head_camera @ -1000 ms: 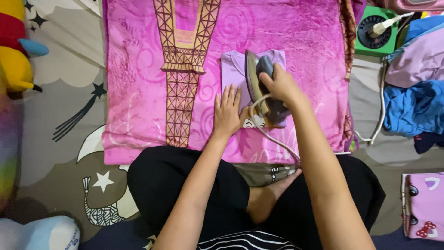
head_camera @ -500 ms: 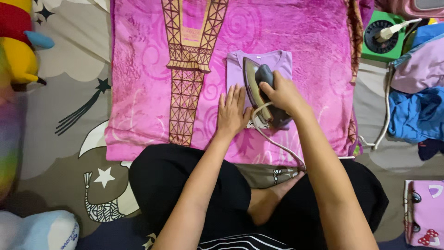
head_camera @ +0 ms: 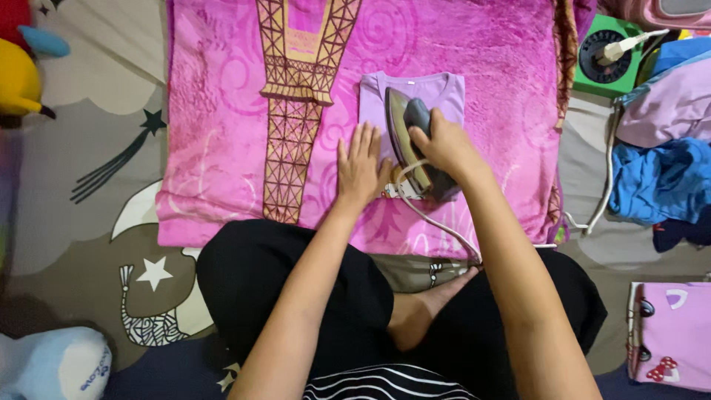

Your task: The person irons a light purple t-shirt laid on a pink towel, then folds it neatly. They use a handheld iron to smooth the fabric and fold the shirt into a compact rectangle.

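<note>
A small folded lilac shirt (head_camera: 437, 92) lies on a pink blanket (head_camera: 474, 59) with a brown tower pattern. My right hand (head_camera: 443, 141) grips the dark handle of an electric iron (head_camera: 409, 144) that rests on the shirt. My left hand (head_camera: 360, 166) lies flat, fingers spread, on the shirt's lower left edge, just left of the iron. The iron's white cord (head_camera: 437, 222) runs down toward my crossed legs in black trousers.
A green power socket reel (head_camera: 601, 55) with a white plug sits at the upper right. A pile of blue and lilac clothes (head_camera: 663, 159) lies at the right. A pink pouch (head_camera: 670, 333) is at the lower right. Plush toys (head_camera: 22, 74) lie at the left edge.
The view has shifted a little. My right hand keeps hold of the iron on the shirt, and my left hand stays flat beside it.
</note>
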